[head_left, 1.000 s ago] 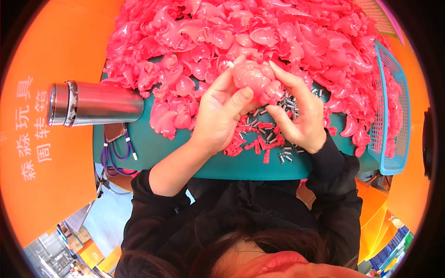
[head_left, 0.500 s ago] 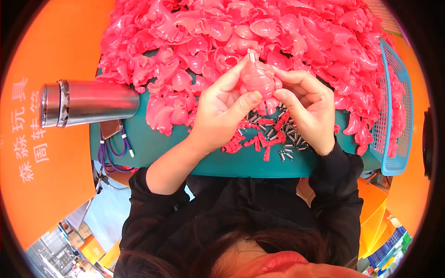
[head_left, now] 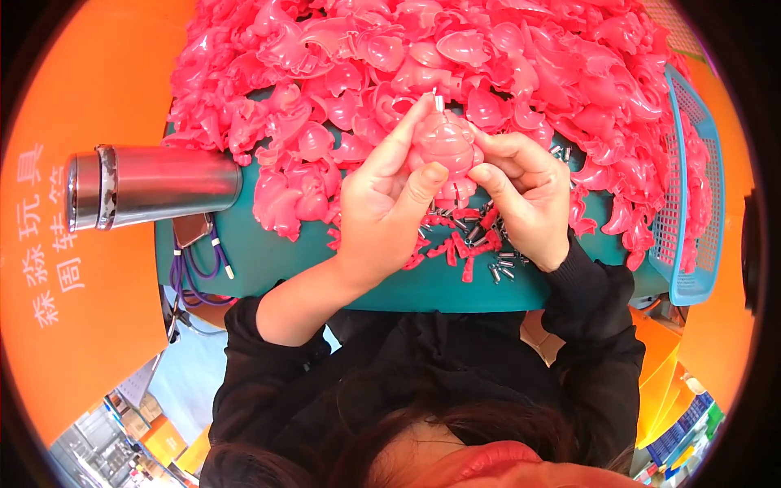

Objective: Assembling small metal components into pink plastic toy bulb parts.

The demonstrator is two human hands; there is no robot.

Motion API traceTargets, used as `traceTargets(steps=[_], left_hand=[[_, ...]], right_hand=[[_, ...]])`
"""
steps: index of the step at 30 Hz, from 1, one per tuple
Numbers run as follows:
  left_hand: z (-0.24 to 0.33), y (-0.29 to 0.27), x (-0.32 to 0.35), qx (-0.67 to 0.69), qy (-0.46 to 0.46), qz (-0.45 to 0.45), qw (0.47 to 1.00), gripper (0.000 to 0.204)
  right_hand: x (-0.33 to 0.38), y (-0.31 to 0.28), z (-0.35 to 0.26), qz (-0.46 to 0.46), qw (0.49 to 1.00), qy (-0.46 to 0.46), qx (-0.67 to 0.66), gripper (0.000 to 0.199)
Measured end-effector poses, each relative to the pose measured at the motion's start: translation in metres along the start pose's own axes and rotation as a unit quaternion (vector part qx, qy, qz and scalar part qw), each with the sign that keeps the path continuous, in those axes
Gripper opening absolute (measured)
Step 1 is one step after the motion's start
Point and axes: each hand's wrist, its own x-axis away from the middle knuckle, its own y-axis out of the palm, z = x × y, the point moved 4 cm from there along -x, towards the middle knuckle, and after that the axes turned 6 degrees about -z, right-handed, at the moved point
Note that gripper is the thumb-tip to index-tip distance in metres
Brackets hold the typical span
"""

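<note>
Between my two hands is a pink plastic toy figure (head_left: 445,150), rounded and shiny, with a small metal pin (head_left: 439,102) sticking up from its top. My left hand (head_left: 389,191) grips its left side, thumb across the front and index finger reaching up beside the pin. On the right side, my right hand (head_left: 525,191) pinches the figure between thumb and bent fingers. Just below, on the green table, lie small metal cylinders (head_left: 506,264) and little red plastic pieces (head_left: 466,250). Its back is hidden from me.
A large heap of pink plastic shells (head_left: 358,49) covers the far part of the green table (head_left: 268,268). To the left lies a steel flask (head_left: 163,183) on its side, near a purple cord (head_left: 189,272). At the right edge leans a blue plastic basket (head_left: 701,276) with pink parts.
Both hands have shifted slightly to the left with the toy figure still held between them. More metal cylinders now show to the right of my right hand.
</note>
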Motion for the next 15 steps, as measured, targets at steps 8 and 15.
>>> traceTargets(steps=[8,15], left_hand=[[-0.001,-0.002,0.006,0.077,0.020,0.005,0.997,0.053],[-0.004,0.005,0.004,0.068,0.050,0.004,0.996,0.055]], right_hand=[[0.003,0.009,0.004,0.006,1.000,0.005,-0.009,0.024],[0.001,0.018,-0.009,0.028,0.997,-0.069,0.028,0.052]])
